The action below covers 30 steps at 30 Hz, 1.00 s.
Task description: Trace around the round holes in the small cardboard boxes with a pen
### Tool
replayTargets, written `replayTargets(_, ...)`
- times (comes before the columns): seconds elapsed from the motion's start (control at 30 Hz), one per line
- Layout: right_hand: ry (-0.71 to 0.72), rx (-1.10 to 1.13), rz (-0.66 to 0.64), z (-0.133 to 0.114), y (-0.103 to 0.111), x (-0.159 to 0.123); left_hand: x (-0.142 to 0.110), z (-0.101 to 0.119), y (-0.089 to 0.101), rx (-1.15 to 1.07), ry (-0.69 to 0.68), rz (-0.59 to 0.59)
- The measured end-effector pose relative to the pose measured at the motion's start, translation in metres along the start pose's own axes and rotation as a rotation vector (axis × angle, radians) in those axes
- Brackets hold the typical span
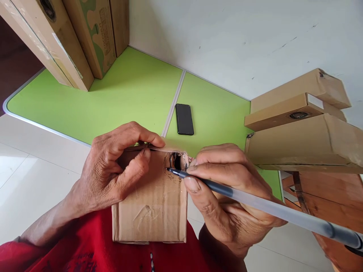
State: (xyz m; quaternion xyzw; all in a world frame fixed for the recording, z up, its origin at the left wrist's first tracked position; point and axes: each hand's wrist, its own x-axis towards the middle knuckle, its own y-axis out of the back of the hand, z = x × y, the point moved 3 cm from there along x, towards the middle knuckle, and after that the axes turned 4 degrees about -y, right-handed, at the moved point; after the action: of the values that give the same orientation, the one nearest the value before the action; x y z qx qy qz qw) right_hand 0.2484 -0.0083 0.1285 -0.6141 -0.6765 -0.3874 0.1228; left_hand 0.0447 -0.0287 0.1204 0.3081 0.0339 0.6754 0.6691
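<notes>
A small brown cardboard box (154, 206) is held upright close to my chest, above my red shirt. My left hand (113, 170) is closed round its top left corner, thumb and fingers pinching the upper edge. My right hand (227, 189) grips a grey pen (269, 207) like a writing tool. The pen's dark tip touches the box just under a ragged hole (176, 161) near the top right corner, where black ink marks show.
A black phone (184, 119) lies face down on the green table (133, 94). Tall cardboard boxes (73, 41) stand at the back left. Flat cardboard boxes (300, 128) are stacked at the right. White floor lies below the table edge.
</notes>
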Motion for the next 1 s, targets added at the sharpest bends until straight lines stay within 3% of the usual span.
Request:
replayTargets(0.17, -0.012, -0.01, -0.045, 0.0, 0.011, -0.007, 0.0, -0.001, 0.001, -0.009, -0.014, 0.001)
replayTargets(0.37, -0.09, 0.003, 0.071, 0.004, 0.022, -0.02, 0.0, -0.001, 0.001, 0.012, 0.007, -0.001)
replayTargets(0.5, -0.191, 0.18, 0.309, 0.03, 0.022, -0.015, -0.001, -0.001, 0.003, 0.006, -0.001, 0.009)
replayTargets(0.57, -0.264, 0.209, 0.312, 0.056, 0.014, -0.008, -0.003, -0.001, 0.003, 0.009, -0.002, 0.011)
replayTargets(0.67, -0.439, 0.075, 0.11, 0.101, -0.012, 0.0, -0.005, -0.002, 0.004, -0.001, 0.024, 0.019)
replayTargets(0.77, -0.591, -0.249, -0.189, 0.14, -0.046, 0.0, -0.007, -0.004, 0.004, -0.02, 0.07, 0.031)
replayTargets(0.87, -0.637, -0.408, -0.418, 0.166, -0.076, -0.001, -0.008, -0.008, 0.005, -0.033, 0.089, 0.046)
replayTargets(1.0, -0.678, -0.494, -0.582, 0.188, -0.099, 0.002, -0.008, -0.014, 0.006, -0.048, 0.149, 0.08)
